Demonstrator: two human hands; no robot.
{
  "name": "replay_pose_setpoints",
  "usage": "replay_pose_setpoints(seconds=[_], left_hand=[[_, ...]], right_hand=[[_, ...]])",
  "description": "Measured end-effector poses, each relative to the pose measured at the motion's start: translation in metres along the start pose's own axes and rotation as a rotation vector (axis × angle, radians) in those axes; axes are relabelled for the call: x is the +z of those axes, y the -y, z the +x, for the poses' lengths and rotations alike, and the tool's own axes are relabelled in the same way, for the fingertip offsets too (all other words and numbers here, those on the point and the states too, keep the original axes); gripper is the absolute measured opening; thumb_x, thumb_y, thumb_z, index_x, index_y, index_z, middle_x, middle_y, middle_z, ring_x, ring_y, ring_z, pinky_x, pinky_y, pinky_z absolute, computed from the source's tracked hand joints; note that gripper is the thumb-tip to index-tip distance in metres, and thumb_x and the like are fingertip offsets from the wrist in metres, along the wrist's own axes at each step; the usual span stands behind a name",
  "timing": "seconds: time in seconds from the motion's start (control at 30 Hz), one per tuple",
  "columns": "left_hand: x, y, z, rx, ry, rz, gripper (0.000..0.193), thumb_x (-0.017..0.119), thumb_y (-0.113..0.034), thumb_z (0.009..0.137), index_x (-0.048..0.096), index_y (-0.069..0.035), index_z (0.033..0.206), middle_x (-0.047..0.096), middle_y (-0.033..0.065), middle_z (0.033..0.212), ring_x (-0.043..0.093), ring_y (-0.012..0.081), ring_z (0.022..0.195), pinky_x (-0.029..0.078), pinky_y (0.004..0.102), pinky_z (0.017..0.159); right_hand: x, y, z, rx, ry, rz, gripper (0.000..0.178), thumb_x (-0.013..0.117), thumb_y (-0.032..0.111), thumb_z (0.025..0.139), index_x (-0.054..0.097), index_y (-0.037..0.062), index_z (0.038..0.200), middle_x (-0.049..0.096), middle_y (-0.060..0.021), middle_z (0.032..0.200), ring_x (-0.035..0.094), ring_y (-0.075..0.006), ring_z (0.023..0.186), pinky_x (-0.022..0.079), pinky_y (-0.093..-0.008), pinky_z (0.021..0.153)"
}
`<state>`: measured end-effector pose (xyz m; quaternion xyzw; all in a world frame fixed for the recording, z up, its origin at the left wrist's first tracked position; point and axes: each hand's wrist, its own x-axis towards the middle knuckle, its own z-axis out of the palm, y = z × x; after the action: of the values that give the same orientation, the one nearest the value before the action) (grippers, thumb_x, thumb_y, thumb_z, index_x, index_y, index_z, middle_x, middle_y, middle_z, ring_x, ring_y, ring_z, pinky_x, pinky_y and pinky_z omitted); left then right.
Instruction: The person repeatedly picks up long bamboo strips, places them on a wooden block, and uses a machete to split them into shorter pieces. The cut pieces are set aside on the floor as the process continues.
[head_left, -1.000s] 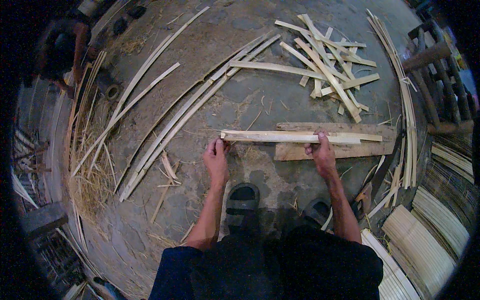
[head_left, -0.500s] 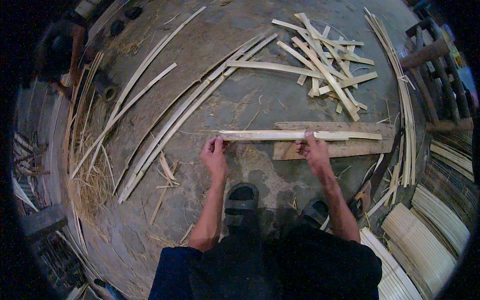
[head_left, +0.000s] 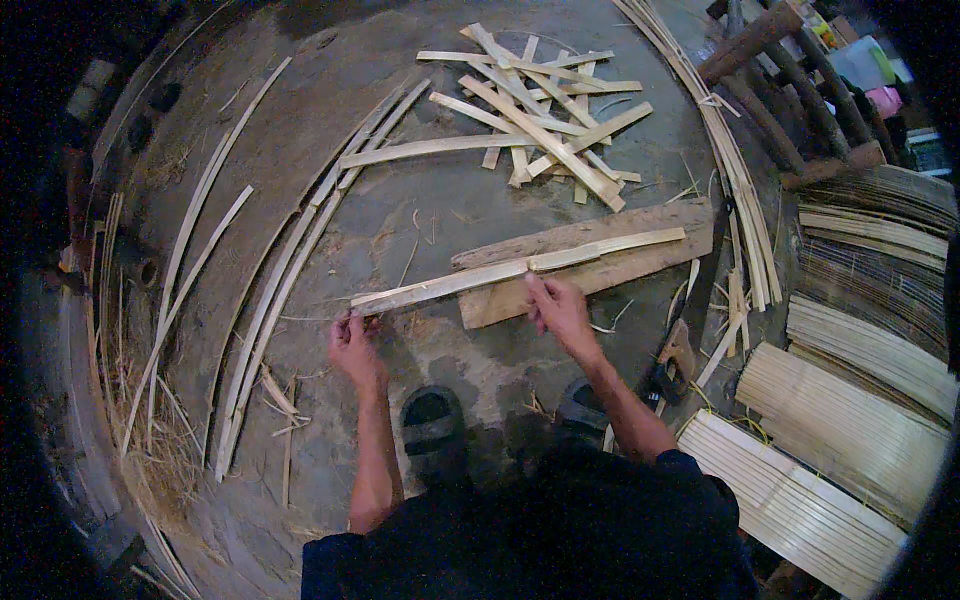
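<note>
Left hand (head_left: 354,345) pinched on near end of long bamboo strip (head_left: 520,268); right hand (head_left: 560,308) pressed on its middle, fingers closed over edge (grip underneath hidden). Strip slanted across wooden plank (head_left: 640,262) on ground, loose pile of cut slats (head_left: 540,120) beyond

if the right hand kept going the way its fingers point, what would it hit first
The right hand points up and slightly left, fingertips already at the long bamboo strip. Straight past it comes the wooden board underneath, then probably bare ground; depth is hard to judge.
</note>
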<state>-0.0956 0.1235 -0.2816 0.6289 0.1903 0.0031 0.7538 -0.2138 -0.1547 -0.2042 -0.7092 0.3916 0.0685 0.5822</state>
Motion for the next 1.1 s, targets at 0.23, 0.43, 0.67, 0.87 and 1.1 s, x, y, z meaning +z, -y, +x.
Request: replay_pose_setpoints(seconds=[0.23, 0.43, 0.67, 0.87, 1.1], left_hand=[[0.005, -0.01, -0.002, 0.03, 0.04, 0.042, 0.026, 0.06, -0.009, 0.088, 0.057, 0.006, 0.108, 0.062, 0.0104, 0.094, 0.062, 0.0162, 0.077, 0.053, 0.0281, 0.068], [0.001, -0.02, -0.002, 0.004, 0.058, 0.159, 0.025, 0.06, -0.009, 0.088, 0.058, 0.007, 0.106, 0.063, 0.0111, 0.096, 0.063, 0.0172, 0.081, 0.054, 0.0301, 0.072], [0.003, -0.008, 0.008, 0.033, 0.091, 0.086, 0.022, 0.057, -0.007, 0.088, 0.058, 0.006, 0.105, 0.063, 0.01, 0.093, 0.062, 0.0171, 0.079, 0.053, 0.0296, 0.067], [-0.008, -0.024, -0.007, -0.196, 0.244, 0.226, 0.02, 0.056, -0.009, 0.088, 0.059, 0.004, 0.103, 0.063, 0.0125, 0.086, 0.061, 0.0173, 0.068, 0.052, 0.0287, 0.061], [0.084, -0.151, -0.063, 0.379, 0.714, 1.085, 0.033, 0.066, -0.019, 0.082, 0.058, -0.003, 0.109, 0.065, 0.0155, 0.087, 0.064, 0.0284, 0.068, 0.053, 0.0355, 0.065]], right_hand=[[-0.1, -0.007, 0.026, -0.857, -0.511, -0.838, 0.026, 0.055, 0.029, 0.09, 0.063, 0.0086, 0.105, 0.063, -0.0112, 0.098, 0.058, -0.0309, 0.092, 0.045, -0.0412, 0.085], [-0.131, 0.007, 0.057, -0.649, -0.032, -1.079, 0.03, 0.056, 0.036, 0.088, 0.065, 0.0129, 0.105, 0.062, -0.0102, 0.102, 0.056, -0.0327, 0.098, 0.046, -0.0451, 0.082], [-0.142, 0.016, 0.063, -0.638, 0.162, -0.968, 0.027, 0.06, 0.033, 0.086, 0.062, 0.0076, 0.095, 0.062, -0.015, 0.093, 0.057, -0.0346, 0.09, 0.044, -0.0436, 0.076], [-0.142, 0.043, 0.035, -0.577, 0.123, -0.915, 0.028, 0.061, 0.033, 0.085, 0.059, 0.0072, 0.094, 0.062, -0.0171, 0.089, 0.06, -0.0356, 0.086, 0.046, -0.0439, 0.072], [-0.139, 0.061, 0.021, -0.52, 0.043, -1.125, 0.03, 0.063, 0.037, 0.082, 0.061, 0.0101, 0.095, 0.064, -0.0141, 0.088, 0.061, -0.0355, 0.085, 0.047, -0.0467, 0.072]])
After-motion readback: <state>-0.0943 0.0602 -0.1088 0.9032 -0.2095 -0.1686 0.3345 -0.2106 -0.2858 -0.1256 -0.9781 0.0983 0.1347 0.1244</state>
